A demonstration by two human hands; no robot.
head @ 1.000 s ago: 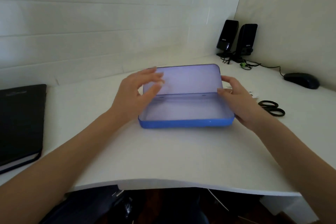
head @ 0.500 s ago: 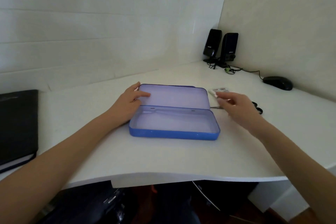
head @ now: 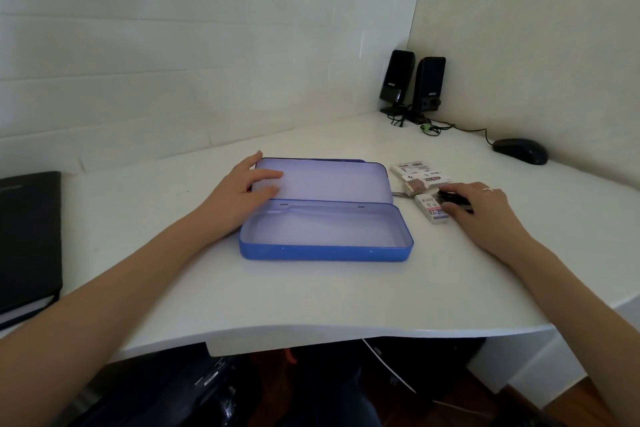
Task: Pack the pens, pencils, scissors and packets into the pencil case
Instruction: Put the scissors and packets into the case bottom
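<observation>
The blue pencil case (head: 325, 236) lies open on the white tabletop (head: 311, 295), its lid folded back flat and its tray bare inside. The left hand (head: 242, 191) rests at the case's left end — fingers fairly straight, laid over the left edge of the lid's pale inner face and touching it, gripping nothing.

To the right of the case, the right hand (head: 481, 208) lies palm down on the tabletop with fingers stretched loosely toward the case. Under its fingertips sit the black handles of the scissors (head: 453, 199), mostly hidden; the fingers lie on them, but whether they curl round the handles cannot be told. A thin ring shows on 1 finger.

Just beyond and to the left of the right hand's fingertips lie the packets (head: 420, 175) — small white printed ones clustered between the hand and the case's right end, with 1 more packet (head: 434, 208) touching the fingertips. None of them is inside the case.

Farther beyond the right hand, a black mouse (head: 519, 151) sits near the wall, and 2 black speakers (head: 414, 85) stand in the corner. Well to the left of the left hand, a black notebook (head: 27, 239) lies at the tabletop's edge.
</observation>
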